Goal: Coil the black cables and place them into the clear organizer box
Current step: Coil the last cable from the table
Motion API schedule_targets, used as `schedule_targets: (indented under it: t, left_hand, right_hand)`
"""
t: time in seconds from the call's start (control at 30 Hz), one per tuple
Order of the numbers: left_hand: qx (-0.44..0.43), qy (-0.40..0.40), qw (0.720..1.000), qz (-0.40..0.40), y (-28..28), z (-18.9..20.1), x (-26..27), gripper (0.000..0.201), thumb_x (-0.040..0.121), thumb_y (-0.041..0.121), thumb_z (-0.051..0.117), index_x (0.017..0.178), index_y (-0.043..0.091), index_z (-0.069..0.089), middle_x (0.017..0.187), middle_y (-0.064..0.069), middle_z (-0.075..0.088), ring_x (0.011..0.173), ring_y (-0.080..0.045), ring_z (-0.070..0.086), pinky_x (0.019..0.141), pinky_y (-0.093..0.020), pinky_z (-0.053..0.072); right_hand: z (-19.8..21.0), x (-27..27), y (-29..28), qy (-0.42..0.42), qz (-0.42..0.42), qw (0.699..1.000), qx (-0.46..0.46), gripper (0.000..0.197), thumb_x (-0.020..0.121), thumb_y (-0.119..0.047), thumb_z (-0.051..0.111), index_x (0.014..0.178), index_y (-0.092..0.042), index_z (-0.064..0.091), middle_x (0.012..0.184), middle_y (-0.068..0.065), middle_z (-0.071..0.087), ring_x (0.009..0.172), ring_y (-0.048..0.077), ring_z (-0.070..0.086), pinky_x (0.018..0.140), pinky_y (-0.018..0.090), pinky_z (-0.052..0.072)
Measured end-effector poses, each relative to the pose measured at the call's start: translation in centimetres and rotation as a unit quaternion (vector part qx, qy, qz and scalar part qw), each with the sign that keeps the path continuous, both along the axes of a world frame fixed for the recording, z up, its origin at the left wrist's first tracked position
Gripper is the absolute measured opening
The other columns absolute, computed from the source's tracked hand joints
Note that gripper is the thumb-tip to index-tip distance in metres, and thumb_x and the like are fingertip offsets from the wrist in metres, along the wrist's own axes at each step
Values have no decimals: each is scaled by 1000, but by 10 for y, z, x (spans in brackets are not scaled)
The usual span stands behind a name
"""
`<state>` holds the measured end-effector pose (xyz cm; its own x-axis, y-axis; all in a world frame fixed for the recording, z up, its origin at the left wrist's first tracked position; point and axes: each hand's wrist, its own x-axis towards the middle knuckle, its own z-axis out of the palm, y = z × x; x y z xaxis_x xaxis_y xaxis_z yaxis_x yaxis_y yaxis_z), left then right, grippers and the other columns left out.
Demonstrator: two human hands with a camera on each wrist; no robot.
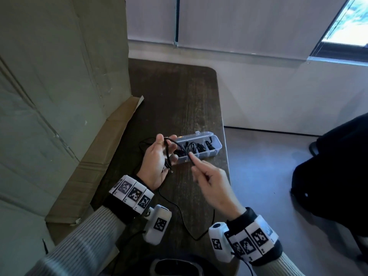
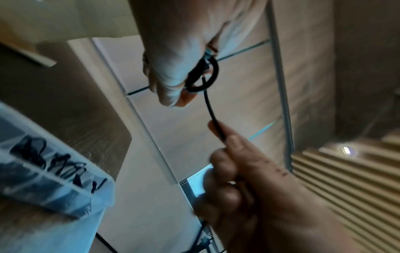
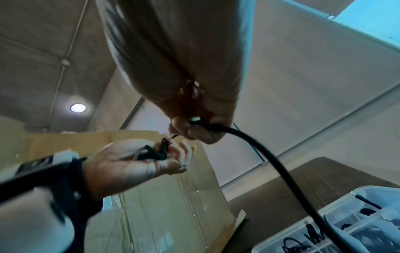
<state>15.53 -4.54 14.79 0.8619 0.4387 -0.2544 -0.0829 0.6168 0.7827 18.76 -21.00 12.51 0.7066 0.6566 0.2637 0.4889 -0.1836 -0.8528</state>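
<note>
A large cardboard box (image 1: 59, 96) stands at the left on the dark wooden tabletop (image 1: 179, 92), one flap lying flat. The left hand (image 1: 157, 162) is raised above the tabletop, its fingers curled round a few loops of a black cable (image 1: 180, 145). The right hand (image 1: 211, 182) pinches the same cable between thumb and forefinger. Behind them lies the clear organizer box (image 1: 216, 149) with coiled cables in its compartments. Pale walls, a window (image 1: 346, 20) and a grey floor (image 1: 268, 186) are at the right.

ribbed grey sleeves (image 1: 83, 242), black wrist straps (image 1: 117, 208) carrying white bands of black-and-white square markers (image 1: 132, 191), white wrist cameras (image 1: 157, 224) each with a marker.
</note>
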Motion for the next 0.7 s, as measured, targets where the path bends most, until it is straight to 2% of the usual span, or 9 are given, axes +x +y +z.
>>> schedule_targets:
  t: [0.07,0.13,0.23,0.3,0.4,0.5,0.6,0.63,0.7]
  left_hand:
    - [-51,-3,999,-15,3,-4,-1,55,102,42,20,112,3,57,115,-11,65,107,-17,64,82,-39,56]
    - [-58,-8,998,-28,5,-5,-3,58,102,44,17,113,2,56,111,-12,68,110,-20,64,86,-46,55]
    - [-67,-17,996,49,8,-4,-6,40,103,40,25,88,10,47,67,1,57,68,-13,69,69,-45,59]
    - [-18,0,995,100,16,-7,-5,30,103,38,29,84,16,39,63,4,45,45,-5,51,43,-28,53]
    - [149,34,985,85,22,-16,-2,10,102,29,37,99,21,41,69,3,48,38,-4,34,33,-16,27]
    - [378,17,925,-25,19,-29,-5,15,102,20,40,109,16,52,67,6,60,42,-7,39,39,-16,32]
    - [575,3,808,-130,17,-35,-8,24,101,21,43,88,17,64,69,7,67,59,-5,59,63,-18,45]
    - [596,4,788,-156,16,-35,-9,26,100,23,44,86,18,65,71,7,68,68,-5,63,69,-20,46]
    - [565,1,799,-206,11,-30,-11,33,101,28,42,81,19,67,71,6,68,70,-4,63,70,-25,45]
  right_hand:
    - [-6,-3,8,-37,29,998,-48,45,97,-7,50,141,-17,44,78,-7,58,67,2,52,64,12,44]
    - [-10,-3,14,-42,64,994,-71,46,98,-9,50,142,-17,43,85,1,64,70,6,56,67,16,48]
    - [-11,-5,14,-30,112,986,-120,43,99,-13,48,142,-17,44,81,-1,63,67,1,56,64,10,45]
    - [-10,-12,15,-9,136,977,-162,29,101,-16,45,127,-16,56,71,-10,55,60,-4,53,58,9,40]
    - [-6,-23,13,-7,167,966,-198,17,101,-20,43,90,-16,55,67,-10,51,55,1,48,55,15,37]
    - [13,-22,8,-13,191,959,-210,17,98,-18,47,102,-15,63,73,-7,60,54,2,50,53,10,38]
    - [31,-11,1,-41,170,971,-166,13,94,-19,58,99,-17,70,72,-15,61,57,-2,56,55,8,40]
    - [33,-6,-2,-42,145,979,-135,10,91,-21,63,95,-18,72,73,-14,64,60,-1,59,58,10,44]
    - [32,4,-5,-6,81,995,-58,6,84,-19,72,89,-17,74,73,-8,70,64,5,65,63,16,52]
